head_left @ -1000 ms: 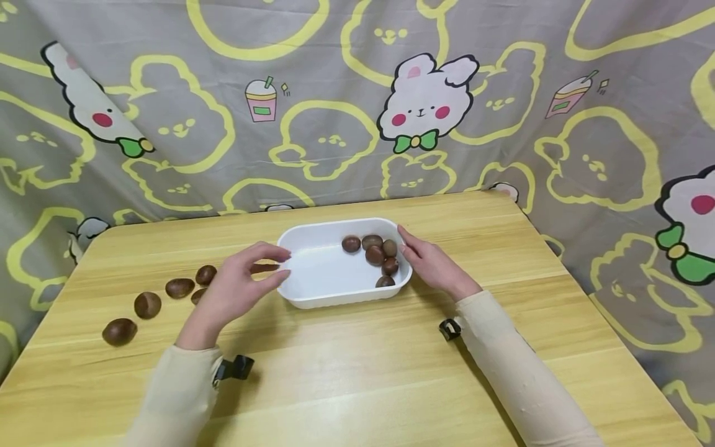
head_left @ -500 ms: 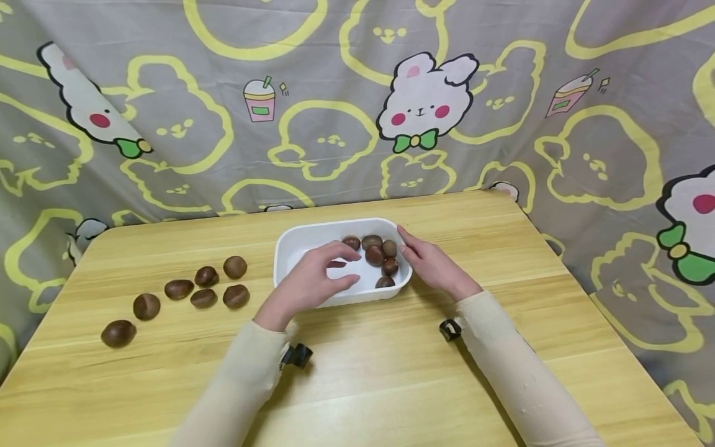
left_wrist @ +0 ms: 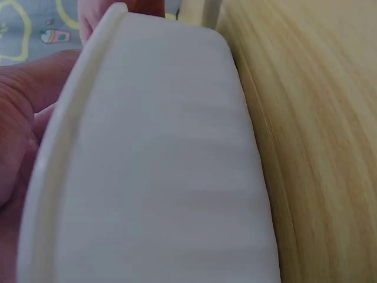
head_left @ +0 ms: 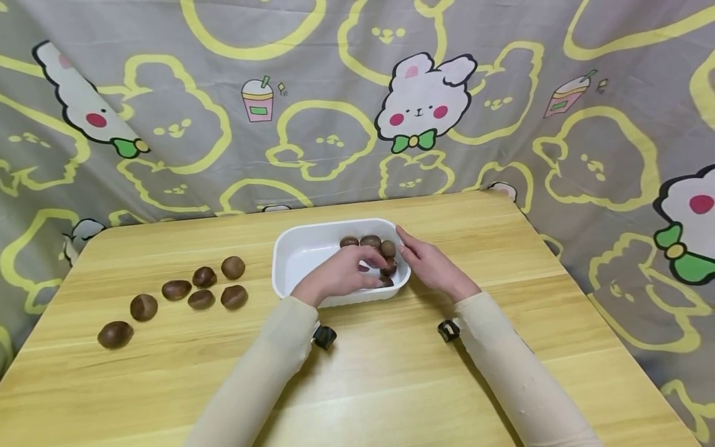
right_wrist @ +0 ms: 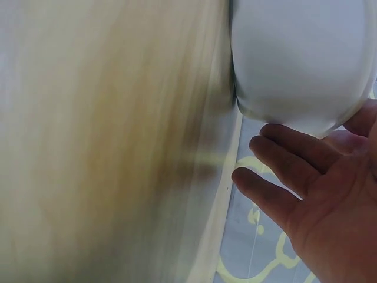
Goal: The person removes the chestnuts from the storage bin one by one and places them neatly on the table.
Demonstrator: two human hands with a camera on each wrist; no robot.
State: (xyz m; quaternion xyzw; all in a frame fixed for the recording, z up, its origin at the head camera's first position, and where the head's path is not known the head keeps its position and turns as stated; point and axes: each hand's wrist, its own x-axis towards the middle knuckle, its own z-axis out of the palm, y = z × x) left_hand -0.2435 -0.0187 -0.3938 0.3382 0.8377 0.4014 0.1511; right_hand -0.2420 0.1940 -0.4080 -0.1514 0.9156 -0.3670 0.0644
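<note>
A white oval-cornered plastic tray (head_left: 301, 254) lies on the table, with several brown chestnuts (head_left: 370, 242) gathered at its right end. My left hand (head_left: 343, 270) reaches over the near rim into it, thumb and fingers parted around the chestnuts and hiding some of them. From the left wrist, the tray's side wall (left_wrist: 165, 147) covers most of that hand. My right hand (head_left: 438, 267) holds the tray's right end, thumb at the rim. The right wrist view has its other fingers (right_wrist: 283, 153) stretched along the outside of the tray.
More chestnuts (head_left: 233, 267) are spread on the wooden table (head_left: 380, 385) left of the tray, trailing toward the near left. A grey patterned curtain (head_left: 318, 143) hangs behind the table and along its sides.
My left hand has moved right, from the tray's left end across to the chestnuts at its right end. The right hand has stayed at the rim.
</note>
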